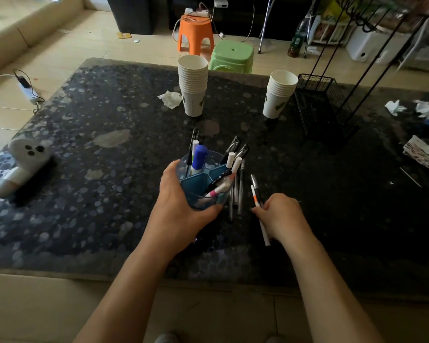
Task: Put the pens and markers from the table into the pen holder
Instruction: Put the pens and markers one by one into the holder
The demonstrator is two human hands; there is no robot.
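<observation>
A blue pen holder [195,180] with inner dividers stands on the dark speckled table [97,144]. My left hand [181,201] wraps around its left and near side. Inside it stand a blue-capped marker [199,157], a pink-tipped marker [217,191] and several pens. A few clear pens [235,194] lie on the table just right of the holder. My right hand [280,216] grips two pens: a white one with an orange band [255,198] and a dark one with a silver tip [255,184].
Two stacks of paper cups [193,85] [280,94] stand at the far side. A black wire rack [327,105] is at the right. Crumpled tissues [171,99] lie near the cups and at the right edge. A white toy [22,162] lies at the left.
</observation>
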